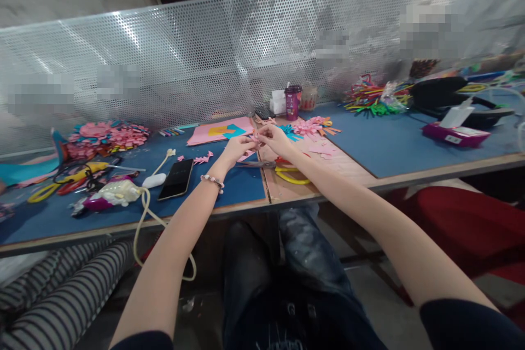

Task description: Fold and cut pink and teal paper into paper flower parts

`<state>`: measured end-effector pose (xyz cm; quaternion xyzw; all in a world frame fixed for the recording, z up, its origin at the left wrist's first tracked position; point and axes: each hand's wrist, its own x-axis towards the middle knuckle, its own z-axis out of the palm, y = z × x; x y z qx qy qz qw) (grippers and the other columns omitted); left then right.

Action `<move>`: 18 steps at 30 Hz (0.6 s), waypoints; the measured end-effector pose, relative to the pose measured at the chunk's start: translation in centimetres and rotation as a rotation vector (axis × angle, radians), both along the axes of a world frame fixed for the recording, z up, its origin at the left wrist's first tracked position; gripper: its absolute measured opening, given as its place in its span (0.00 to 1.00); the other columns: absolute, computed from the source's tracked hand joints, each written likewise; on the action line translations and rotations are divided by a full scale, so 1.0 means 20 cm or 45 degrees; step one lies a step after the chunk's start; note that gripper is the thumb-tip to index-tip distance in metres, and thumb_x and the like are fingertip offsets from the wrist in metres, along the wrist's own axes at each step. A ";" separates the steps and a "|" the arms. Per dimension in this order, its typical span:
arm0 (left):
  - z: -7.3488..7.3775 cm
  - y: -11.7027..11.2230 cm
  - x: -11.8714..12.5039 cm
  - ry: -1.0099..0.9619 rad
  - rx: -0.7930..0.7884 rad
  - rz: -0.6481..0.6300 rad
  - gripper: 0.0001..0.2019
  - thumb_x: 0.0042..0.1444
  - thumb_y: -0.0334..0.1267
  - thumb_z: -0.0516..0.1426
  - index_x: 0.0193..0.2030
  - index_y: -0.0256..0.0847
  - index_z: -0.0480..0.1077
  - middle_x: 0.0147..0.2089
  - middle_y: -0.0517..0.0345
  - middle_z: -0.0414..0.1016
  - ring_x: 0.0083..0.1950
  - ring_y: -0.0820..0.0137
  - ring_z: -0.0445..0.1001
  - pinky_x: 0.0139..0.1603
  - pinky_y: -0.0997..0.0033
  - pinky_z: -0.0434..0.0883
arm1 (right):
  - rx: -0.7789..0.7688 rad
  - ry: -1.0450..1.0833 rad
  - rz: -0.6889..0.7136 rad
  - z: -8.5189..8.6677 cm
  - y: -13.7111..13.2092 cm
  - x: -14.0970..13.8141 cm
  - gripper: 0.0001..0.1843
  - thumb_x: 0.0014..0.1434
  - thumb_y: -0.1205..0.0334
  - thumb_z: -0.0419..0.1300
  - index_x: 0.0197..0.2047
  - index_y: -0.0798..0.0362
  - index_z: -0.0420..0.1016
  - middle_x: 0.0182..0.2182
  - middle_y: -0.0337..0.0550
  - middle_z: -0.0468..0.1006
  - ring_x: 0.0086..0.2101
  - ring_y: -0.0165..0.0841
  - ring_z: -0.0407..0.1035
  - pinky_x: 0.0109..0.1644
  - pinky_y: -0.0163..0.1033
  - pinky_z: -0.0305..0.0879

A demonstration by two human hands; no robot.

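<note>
pink paper (255,139) btwn l hand (238,147), r hand (277,140)

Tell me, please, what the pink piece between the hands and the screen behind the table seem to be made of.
The pink piece: probably thin craft paper or foam sheet, matte; flat colour, no shine. The screen: sheet metal, bright finish; even punched holes and streaky glare.

Both hands, left hand (237,149) and right hand (275,139), pinch a small pink paper piece (255,138) over desk (369,145) middle; scissors (283,170) near front edge.
</note>
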<state>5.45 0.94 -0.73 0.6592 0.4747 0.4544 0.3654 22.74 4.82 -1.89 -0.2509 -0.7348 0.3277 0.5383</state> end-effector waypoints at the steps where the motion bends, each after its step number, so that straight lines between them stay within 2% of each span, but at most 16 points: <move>1: 0.00 0.00 0.00 -0.004 0.001 0.000 0.10 0.48 0.42 0.63 0.32 0.38 0.78 0.36 0.51 0.80 0.37 0.69 0.76 0.35 0.73 0.65 | -0.023 0.011 0.015 0.00 0.00 0.00 0.12 0.57 0.55 0.64 0.37 0.53 0.69 0.33 0.42 0.76 0.33 0.32 0.72 0.38 0.40 0.73; 4: -0.01 0.01 0.00 -0.003 0.009 -0.010 0.11 0.49 0.43 0.63 0.33 0.38 0.78 0.36 0.50 0.81 0.37 0.69 0.76 0.35 0.73 0.65 | -0.073 -0.022 0.044 0.01 -0.01 0.00 0.16 0.57 0.50 0.65 0.38 0.54 0.71 0.33 0.43 0.77 0.33 0.33 0.72 0.37 0.39 0.73; 9: -0.01 0.02 -0.01 -0.012 0.031 -0.013 0.10 0.49 0.42 0.63 0.33 0.37 0.78 0.37 0.50 0.81 0.38 0.68 0.77 0.35 0.73 0.65 | -0.067 -0.185 0.047 0.03 -0.02 0.02 0.23 0.56 0.40 0.64 0.34 0.55 0.75 0.30 0.43 0.78 0.33 0.33 0.72 0.35 0.37 0.72; 18: -0.01 0.01 -0.01 -0.002 0.057 -0.032 0.10 0.49 0.42 0.62 0.33 0.37 0.77 0.36 0.50 0.81 0.38 0.69 0.77 0.35 0.73 0.65 | -0.116 -0.212 0.053 0.04 -0.02 0.04 0.23 0.56 0.42 0.63 0.32 0.57 0.78 0.29 0.45 0.79 0.31 0.32 0.71 0.37 0.39 0.71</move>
